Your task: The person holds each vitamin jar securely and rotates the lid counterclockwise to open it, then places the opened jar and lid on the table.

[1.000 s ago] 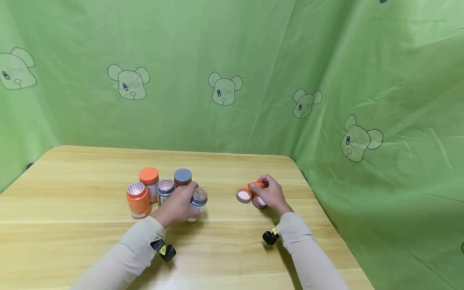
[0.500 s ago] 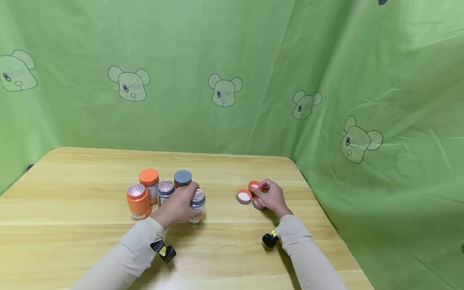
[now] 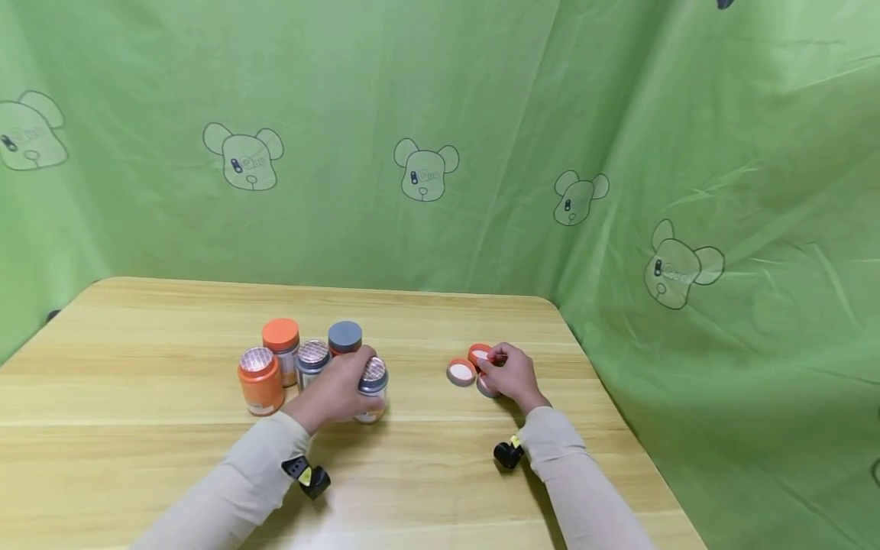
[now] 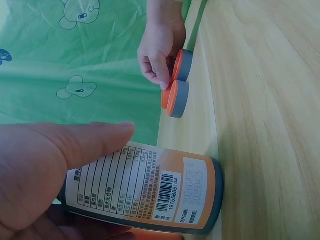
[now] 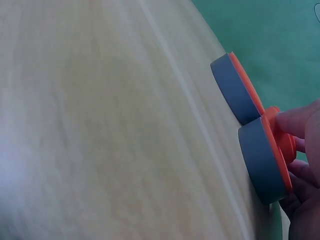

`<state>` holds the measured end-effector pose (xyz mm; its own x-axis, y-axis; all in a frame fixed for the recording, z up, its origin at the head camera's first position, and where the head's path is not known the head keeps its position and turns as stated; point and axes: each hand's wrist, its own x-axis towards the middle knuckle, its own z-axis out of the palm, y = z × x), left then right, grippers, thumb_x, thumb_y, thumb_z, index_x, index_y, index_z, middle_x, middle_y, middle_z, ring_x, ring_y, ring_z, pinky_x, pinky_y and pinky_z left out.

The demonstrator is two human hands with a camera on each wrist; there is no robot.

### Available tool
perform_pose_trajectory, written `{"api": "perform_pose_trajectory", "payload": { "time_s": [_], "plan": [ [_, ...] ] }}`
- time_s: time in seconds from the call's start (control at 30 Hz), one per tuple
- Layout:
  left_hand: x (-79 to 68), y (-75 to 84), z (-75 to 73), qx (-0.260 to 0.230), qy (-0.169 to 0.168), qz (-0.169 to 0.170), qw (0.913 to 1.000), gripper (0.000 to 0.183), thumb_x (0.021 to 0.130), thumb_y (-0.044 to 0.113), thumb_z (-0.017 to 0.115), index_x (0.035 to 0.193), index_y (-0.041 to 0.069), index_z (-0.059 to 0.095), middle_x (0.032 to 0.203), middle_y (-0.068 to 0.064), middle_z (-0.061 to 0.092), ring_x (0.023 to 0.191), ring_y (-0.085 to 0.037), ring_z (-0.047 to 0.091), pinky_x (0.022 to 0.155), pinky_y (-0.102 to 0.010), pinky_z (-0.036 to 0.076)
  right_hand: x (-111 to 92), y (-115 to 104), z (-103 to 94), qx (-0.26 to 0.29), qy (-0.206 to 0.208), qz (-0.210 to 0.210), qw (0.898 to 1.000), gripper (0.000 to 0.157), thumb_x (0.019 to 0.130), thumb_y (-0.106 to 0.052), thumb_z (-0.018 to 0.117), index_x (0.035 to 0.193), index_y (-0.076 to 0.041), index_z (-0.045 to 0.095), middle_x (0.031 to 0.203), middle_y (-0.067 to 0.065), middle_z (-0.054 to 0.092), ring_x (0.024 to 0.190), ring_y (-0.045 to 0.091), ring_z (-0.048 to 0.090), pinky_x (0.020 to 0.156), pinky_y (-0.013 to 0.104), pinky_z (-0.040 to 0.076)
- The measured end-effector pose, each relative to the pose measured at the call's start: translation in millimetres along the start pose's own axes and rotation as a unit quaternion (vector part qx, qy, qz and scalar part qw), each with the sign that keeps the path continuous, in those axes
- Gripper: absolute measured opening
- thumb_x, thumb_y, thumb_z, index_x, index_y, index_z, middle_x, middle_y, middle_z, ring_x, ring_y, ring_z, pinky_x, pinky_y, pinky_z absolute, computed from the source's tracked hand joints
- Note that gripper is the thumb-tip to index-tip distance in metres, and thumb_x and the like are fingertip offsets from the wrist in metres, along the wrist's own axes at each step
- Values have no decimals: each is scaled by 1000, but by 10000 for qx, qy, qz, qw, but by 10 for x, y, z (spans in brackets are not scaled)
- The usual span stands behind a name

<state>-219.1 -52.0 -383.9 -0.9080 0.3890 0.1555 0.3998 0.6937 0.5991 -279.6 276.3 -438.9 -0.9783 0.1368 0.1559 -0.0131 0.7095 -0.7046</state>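
My left hand [image 3: 335,388] grips a foil-sealed supplement jar [image 3: 373,373] standing on the table, thumb and fingers on opposite sides. Its printed label [image 4: 165,190] faces the left wrist camera. To the right, my right hand [image 3: 516,376] pinches an orange lid [image 3: 479,351] at its edge, thumb on the near side. That lid lies with its white lining up. Two grey lids with orange inner rims, one at the left [image 3: 461,373] and one closer to me [image 3: 486,386], lie against it. My right fingers partly cover the nearer one.
Beside my left hand stand a foil-topped orange jar [image 3: 261,389], an orange-lidded jar [image 3: 280,336], a foil-topped grey jar [image 3: 313,357] and a grey-lidded jar [image 3: 344,336], the last two partly hidden by the hand. A green curtain [image 3: 481,229] hangs behind the wooden table [image 3: 412,473].
My right hand has lowered the orange lid and turned it lining-up beside the grey lids. The jar in my left hand has shifted slightly left and stands more upright.
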Motion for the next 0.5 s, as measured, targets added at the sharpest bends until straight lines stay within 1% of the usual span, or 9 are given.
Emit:
{"api": "perform_pose_trajectory", "payload": {
  "time_s": [0.27, 0.5],
  "plan": [
    [28, -8, -22, 24, 15, 82, 10000, 60, 72, 21, 87, 118, 7, 52, 106, -11, 63, 98, -26, 62, 87, -45, 50, 31, -3, 19, -67, 90, -73, 9999, 19, 85, -21, 74, 88, -7, 61, 89, 9, 63, 85, 25, 56, 79, 37, 45],
    [15, 5, -13, -36, -88, -91, 9999, 62, 71, 21, 87, 120, 8, 53, 107, -9, 62, 99, -24, 61, 87, -44, 50, 16, -8, 27, -235, -14, -6, 9997, 18, 85, -20, 75, 88, -7, 62, 89, 8, 61, 85, 25, 54, 79, 37, 44]
  ]
}}
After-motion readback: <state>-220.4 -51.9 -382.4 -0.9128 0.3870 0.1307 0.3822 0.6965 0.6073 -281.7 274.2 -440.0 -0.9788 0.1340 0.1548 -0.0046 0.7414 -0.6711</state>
